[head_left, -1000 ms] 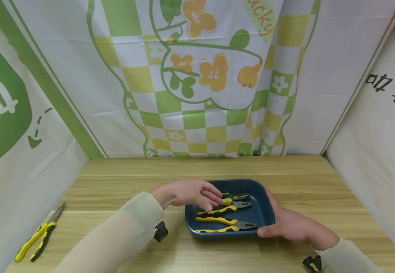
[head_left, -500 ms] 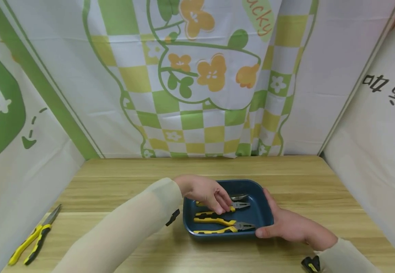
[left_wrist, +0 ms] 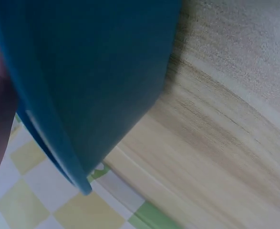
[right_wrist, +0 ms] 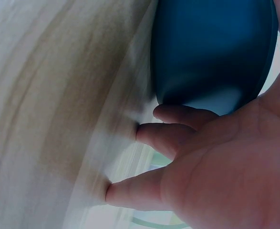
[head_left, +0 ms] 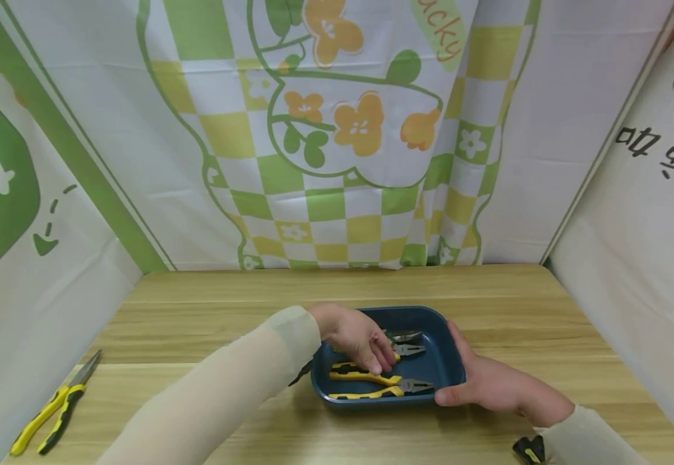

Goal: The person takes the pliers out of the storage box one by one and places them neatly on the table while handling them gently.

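Note:
A dark blue rectangular dish (head_left: 366,403) holds several pliers. Along its front side lie yellow-handled pliers (head_left: 393,385). Behind them are middle pliers (head_left: 410,350), partly under my left hand (head_left: 355,336). Further back, another tool (head_left: 408,336) shows a metal tip and some green, its handles mostly hidden. My left hand reaches over the dish's left rim, fingers bent down at the middle pliers' handles; whether they pinch is hidden. My right hand (head_left: 490,381) holds the dish's right end, thumb in front and fingers behind. In the right wrist view, other fingers (right_wrist: 140,188) touch the table.
Long-nose pliers (head_left: 60,403) with yellow and black handles lie spread on the wooden table (head_left: 226,290) at the far left. A patterned cloth (head_left: 337,213) hangs along the table's back edge, with white cloth sides left and right.
My left hand has moved right and down into the dish, over the middle pliers' handles. The right hand keeps its place on the dish, and the view has shifted slightly.

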Action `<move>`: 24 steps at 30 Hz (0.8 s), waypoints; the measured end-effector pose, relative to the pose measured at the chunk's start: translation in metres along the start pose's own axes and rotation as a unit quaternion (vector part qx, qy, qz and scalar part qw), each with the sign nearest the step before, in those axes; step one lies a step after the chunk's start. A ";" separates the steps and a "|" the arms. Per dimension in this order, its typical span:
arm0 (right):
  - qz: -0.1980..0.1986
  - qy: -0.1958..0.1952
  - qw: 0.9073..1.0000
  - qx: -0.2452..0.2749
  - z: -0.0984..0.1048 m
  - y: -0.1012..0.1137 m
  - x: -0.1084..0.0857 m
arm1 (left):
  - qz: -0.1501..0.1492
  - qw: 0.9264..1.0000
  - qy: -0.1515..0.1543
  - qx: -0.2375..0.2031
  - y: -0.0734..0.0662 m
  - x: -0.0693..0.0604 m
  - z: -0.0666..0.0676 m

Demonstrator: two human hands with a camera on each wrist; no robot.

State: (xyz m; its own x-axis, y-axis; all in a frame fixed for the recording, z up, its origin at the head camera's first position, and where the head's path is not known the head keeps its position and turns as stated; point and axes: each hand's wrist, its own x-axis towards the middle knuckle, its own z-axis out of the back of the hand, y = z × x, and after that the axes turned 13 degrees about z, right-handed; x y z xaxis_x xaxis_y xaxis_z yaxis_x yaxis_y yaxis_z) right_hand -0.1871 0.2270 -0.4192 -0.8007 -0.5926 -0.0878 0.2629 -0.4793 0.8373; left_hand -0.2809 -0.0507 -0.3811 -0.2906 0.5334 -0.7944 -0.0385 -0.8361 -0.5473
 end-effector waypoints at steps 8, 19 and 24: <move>0.005 0.000 1.000 0.003 -0.001 0.001 -0.001 | -0.002 0.998 0.016 0.062 -0.001 -0.002 -0.002; 0.002 0.002 1.000 0.005 0.001 0.000 0.000 | -0.016 0.998 0.004 0.056 -0.001 -0.002 -0.004; 0.002 0.004 1.000 -0.001 0.000 -0.002 0.000 | -0.031 0.998 0.008 0.060 -0.002 0.002 -0.005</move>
State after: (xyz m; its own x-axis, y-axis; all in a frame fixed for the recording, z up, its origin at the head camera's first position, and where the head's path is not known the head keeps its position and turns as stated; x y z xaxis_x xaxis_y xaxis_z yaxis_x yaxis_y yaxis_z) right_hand -0.1878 0.2278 -0.4205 -0.7951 -0.5999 -0.0884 0.2676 -0.4779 0.8367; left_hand -0.2762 -0.0471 -0.3829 -0.2697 0.5856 -0.7644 -0.1706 -0.8103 -0.5606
